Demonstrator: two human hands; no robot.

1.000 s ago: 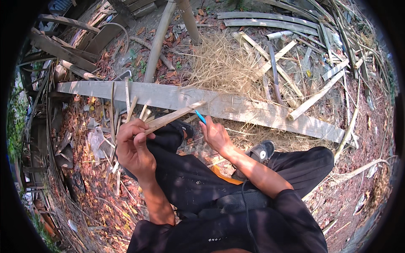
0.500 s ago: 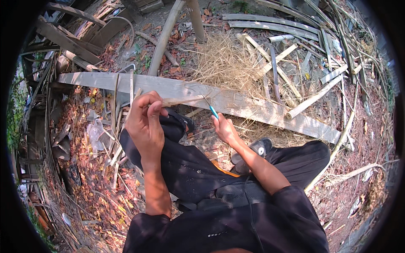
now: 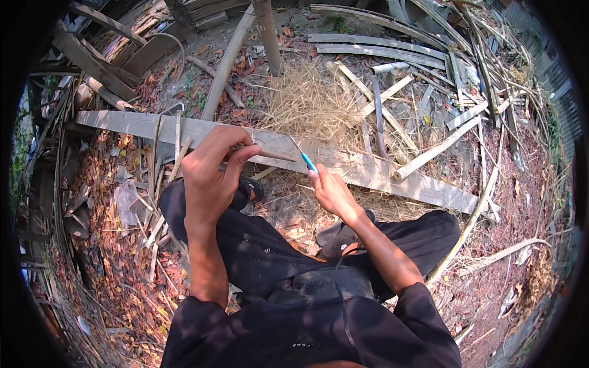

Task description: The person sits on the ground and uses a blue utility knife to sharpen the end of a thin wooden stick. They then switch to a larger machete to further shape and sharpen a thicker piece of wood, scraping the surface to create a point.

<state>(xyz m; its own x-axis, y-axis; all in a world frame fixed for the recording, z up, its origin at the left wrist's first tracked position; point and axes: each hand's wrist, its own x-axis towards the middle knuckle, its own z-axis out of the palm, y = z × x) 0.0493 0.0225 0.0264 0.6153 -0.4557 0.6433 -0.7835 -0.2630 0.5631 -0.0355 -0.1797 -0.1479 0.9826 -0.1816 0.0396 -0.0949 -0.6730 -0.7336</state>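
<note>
Between thumb and fingertips, my left hand (image 3: 211, 175) grips a thin bamboo strip (image 3: 276, 154), whose free end points right and slightly down above a long grey plank (image 3: 429, 189). My right hand (image 3: 334, 193) is closed on a small knife (image 3: 308, 162) with a turquoise handle. The knife's thin blade slants up and left, close by the strip's free end; whether they touch I cannot tell. Past the plank lies a heap of dry shavings (image 3: 307, 101). A long dark blade with a wooden handle, like a machete (image 3: 377, 113), rests against the plank's far side.
Cut bamboo pieces (image 3: 438, 147) and long slats (image 3: 380, 51) lie beyond the plank. Two posts (image 3: 268, 37) stand at the back. Thin sticks and a clear plastic bag (image 3: 126, 203) are at the left, among dry leaves. My folded legs (image 3: 405, 236) sit near the plank.
My left wrist has turned, and the bamboo strip now slopes down to the right instead of slightly up. The knife stays close to its free end. The whole view has shifted a little left.
</note>
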